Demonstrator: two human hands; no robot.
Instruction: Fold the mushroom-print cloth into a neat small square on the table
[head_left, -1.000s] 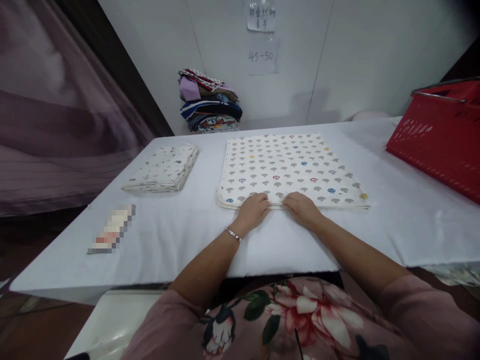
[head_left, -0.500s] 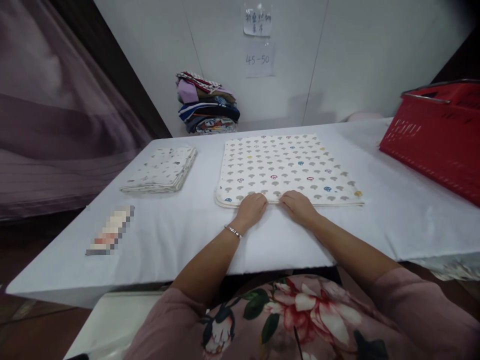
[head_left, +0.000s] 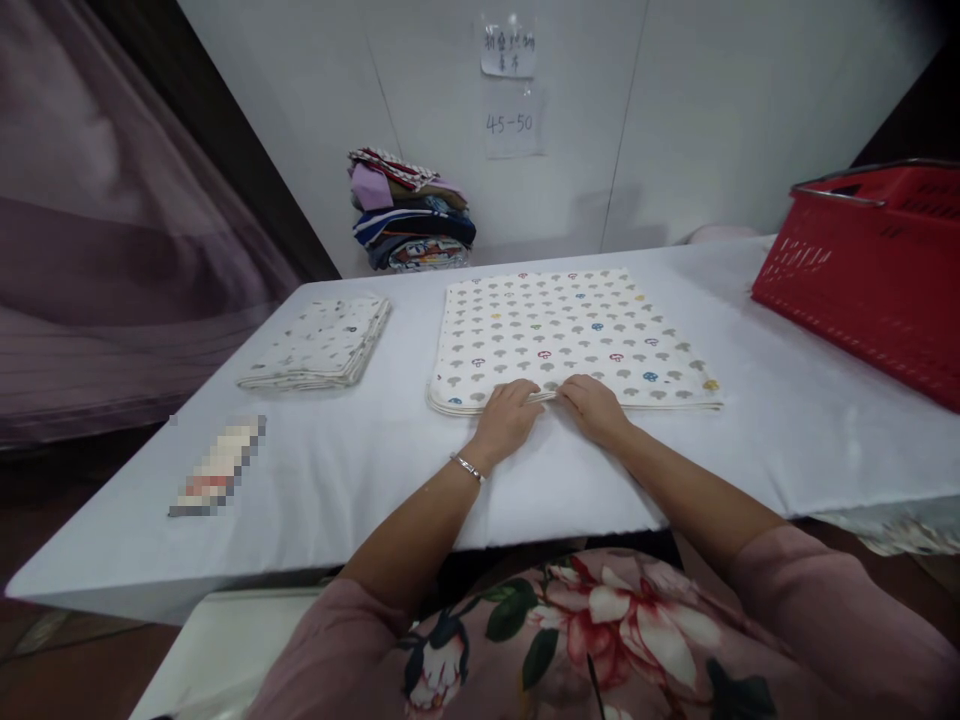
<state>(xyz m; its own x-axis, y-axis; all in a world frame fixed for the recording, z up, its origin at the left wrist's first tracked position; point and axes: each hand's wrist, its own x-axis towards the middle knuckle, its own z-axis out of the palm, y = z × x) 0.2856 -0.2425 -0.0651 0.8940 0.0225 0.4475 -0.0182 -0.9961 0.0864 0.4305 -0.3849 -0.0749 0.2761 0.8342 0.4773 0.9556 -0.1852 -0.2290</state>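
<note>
- Left hand (head_left: 508, 422): palm down, fingers loosely curled, thumb sitting a bit apart from them. Honestly can't tell how firm that hold is.
- Right hand (head_left: 598, 411): palm down too, fingers bent tighter, tips drawn in like a pinch.
- The two are super close, fingertips pointing at each other, just a small gap between.
- Left forearm (head_left: 424, 530) and right forearm (head_left: 690, 478) reach forward, angling inward.
- Left wrist (head_left: 480, 458) and right wrist (head_left: 628, 442) look pretty straight.

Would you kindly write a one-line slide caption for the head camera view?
Left hand and right hand touch the near edge of a mushroom-print cloth, with a red basket at right.
</note>
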